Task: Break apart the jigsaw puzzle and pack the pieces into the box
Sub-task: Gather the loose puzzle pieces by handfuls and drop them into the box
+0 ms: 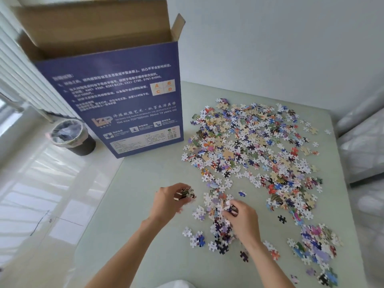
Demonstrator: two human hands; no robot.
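Hand [172, 199] beside bin-flanked box [116, 96]

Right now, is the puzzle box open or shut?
Open. The box stands upright at the table's left edge, its brown top flaps raised. Whether any pieces lie inside cannot be told.

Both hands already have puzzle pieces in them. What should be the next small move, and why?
Probably carry the left hand up to the open top of the blue box and drop its handful in. That hand grips a full stack of pieces, while the right hand is pinching pieces from the small heap. Many loose pieces lie on the table.
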